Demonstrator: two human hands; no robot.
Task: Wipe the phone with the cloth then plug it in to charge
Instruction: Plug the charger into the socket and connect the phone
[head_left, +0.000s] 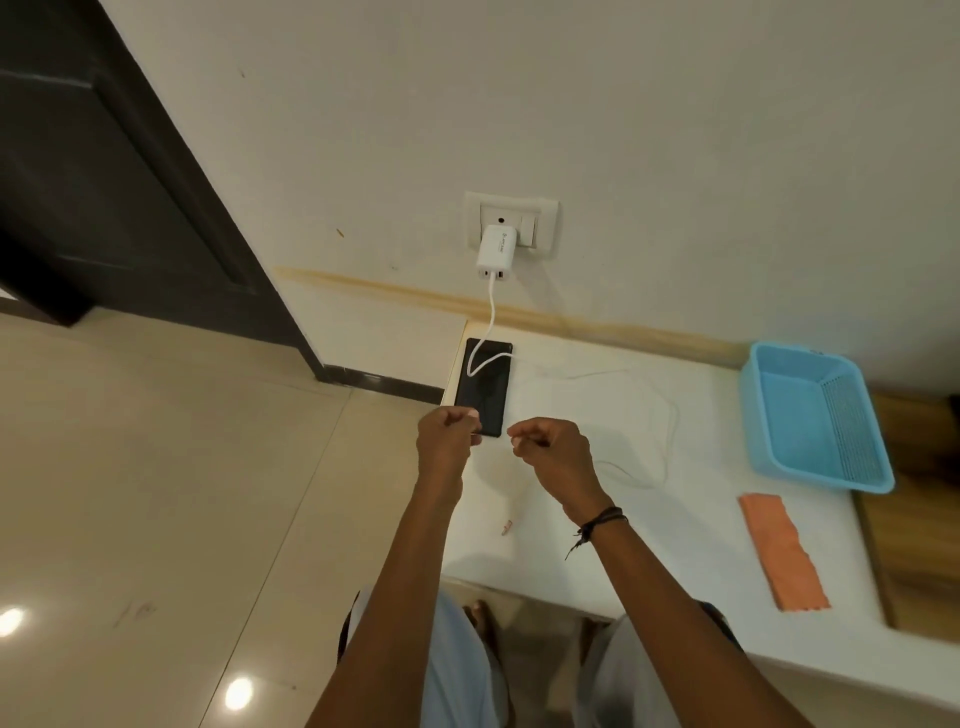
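Lying flat at the far left corner of the worktop (597, 587), the phone (485, 389) is black and face up, its left side along the worktop's left edge. Its long axis runs from the near edge towards the wall, with the far end just under the socket (511, 223). A white cable (491, 312) drops from the charger (496, 252) in that socket, loops across the phone's far end and meets it near the far right corner.

Both hands hover at the phone's near end. The left hand (447, 436) has its fingers curled and covers the near left corner; I cannot tell whether it grips or only touches the phone. The right hand (550, 447) sits just right of the near end, apart from the phone, fingers curled in with nothing visible in them.

The cloth (782, 553), orange and folded long, lies well to the right near the worktop's near edge. A blue basket (815, 415) stands beyond it against the wall. A thin white wire (670, 415) curls between the hands and the basket.
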